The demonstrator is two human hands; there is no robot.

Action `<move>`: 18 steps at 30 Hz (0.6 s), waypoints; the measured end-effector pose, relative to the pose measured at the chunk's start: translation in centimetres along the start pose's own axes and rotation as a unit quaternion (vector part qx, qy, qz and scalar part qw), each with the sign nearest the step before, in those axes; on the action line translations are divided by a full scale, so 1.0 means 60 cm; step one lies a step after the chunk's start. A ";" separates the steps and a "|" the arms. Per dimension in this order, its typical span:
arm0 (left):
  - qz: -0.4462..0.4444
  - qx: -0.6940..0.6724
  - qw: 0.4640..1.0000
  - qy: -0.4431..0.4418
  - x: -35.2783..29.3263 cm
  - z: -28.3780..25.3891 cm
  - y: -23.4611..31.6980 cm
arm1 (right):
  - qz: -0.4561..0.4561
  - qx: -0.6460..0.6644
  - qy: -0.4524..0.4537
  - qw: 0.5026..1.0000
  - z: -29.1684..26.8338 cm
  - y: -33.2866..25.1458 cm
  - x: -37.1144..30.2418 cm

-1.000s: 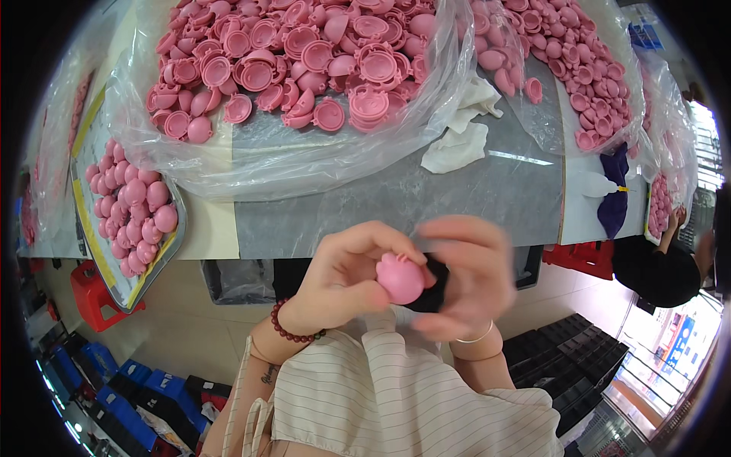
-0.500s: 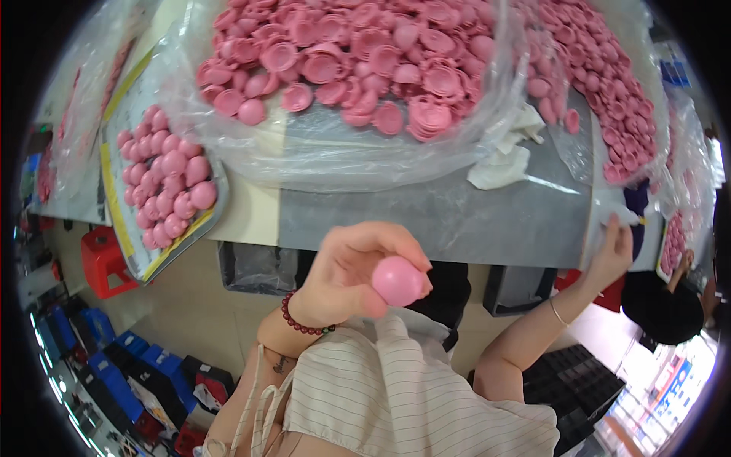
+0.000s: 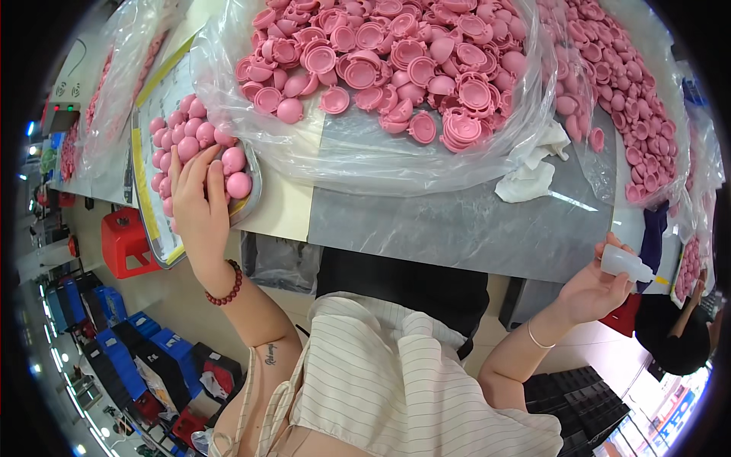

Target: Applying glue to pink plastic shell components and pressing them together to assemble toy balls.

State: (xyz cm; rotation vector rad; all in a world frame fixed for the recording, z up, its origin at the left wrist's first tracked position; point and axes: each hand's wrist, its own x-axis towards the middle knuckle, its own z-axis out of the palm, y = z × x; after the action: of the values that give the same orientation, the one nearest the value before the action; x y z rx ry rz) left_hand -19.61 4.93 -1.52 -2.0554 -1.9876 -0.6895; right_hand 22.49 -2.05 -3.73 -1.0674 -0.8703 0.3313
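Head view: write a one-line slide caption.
Left hand at pink balls on a tray, right hand holding a whitish bottle.

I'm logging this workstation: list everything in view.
Tray: one, grey and yellow, left
Balls: about twenty, pink, in tray
Shells: many, pink, centre and right
Plastic sheeting: several, clear, around shells
Crumpled wipes: count unclear, white, right
Bottle: one, translucent, far right
Cloth: one, purple, beside bottle
Tabletop: one, grey and cream, centre
Stool: one, red, left
Boxes: several, blue and black, lower left
Crates: several, black, lower right
Another person: one, colours unclear, right edge
Garment: one, striped cream, bottom
Left hand: one, bare, over balls
Right hand: one, bare, holding bottle
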 end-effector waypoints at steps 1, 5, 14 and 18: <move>-0.008 -0.051 0.999 0.016 0.003 0.001 0.002 | -0.001 0.000 0.001 1.000 0.000 0.000 -0.002; -0.068 -0.150 0.974 0.156 -0.001 -0.003 0.041 | 0.018 0.037 -0.040 0.998 0.015 -0.009 -0.018; 0.048 -0.176 0.982 -0.040 0.047 0.063 0.158 | 0.046 0.092 -0.080 0.991 0.062 -0.034 -0.053; 0.054 -0.226 0.971 -0.059 0.040 0.050 0.163 | 0.092 0.126 -0.127 0.979 0.067 -0.038 -0.070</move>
State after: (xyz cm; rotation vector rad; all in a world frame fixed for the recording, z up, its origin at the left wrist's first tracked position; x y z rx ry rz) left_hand -9.46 7.68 -1.32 -2.4907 -1.8910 -1.1055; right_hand 16.44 -3.23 -2.88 -0.8817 -0.9295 0.7279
